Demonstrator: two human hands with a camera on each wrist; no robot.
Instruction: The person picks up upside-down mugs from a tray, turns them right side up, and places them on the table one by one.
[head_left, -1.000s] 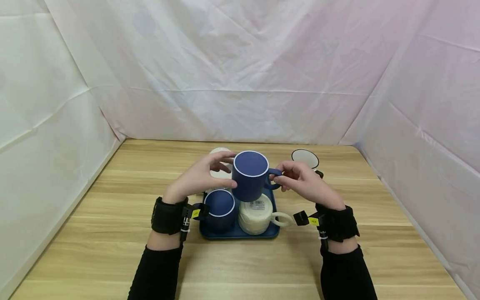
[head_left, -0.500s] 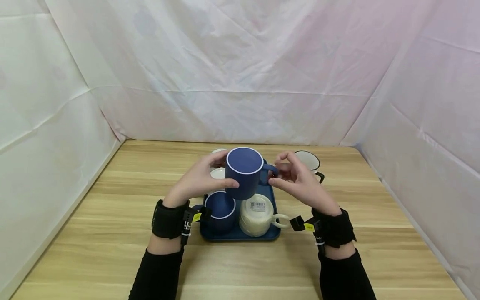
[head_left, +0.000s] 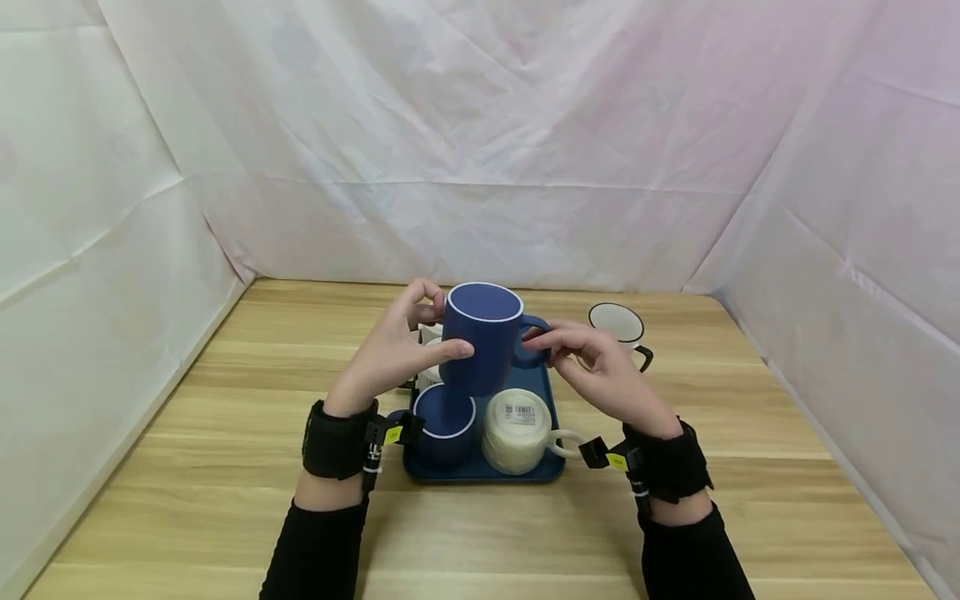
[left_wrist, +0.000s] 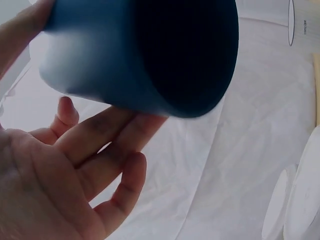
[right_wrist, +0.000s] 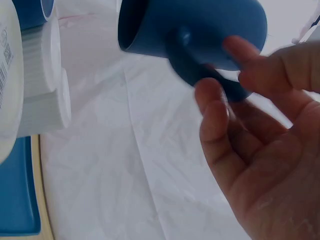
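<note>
Blue mug (head_left: pixel 482 337), upside down, base up with a white rim line; held at frame centre, above the blue tray (head_left: pixel 551 467). Left hand (head_left: pixel 390 354): fingers wrapped round the mug's body, gripping it. Right hand (head_left: pixel 600 371): fingers curled at the mug's handle (head_left: pixel 531 346), pinching it. On the tray, lower centre: second blue mug (head_left: pixel 444 421), inverted; ribbed white mug (head_left: pixel 517 429), inverted, barcode label on its base. White black-rimmed mug (head_left: pixel 617 323), upright on the bench (head_left: pixel 187 467), right of centre, off the tray.
</note>
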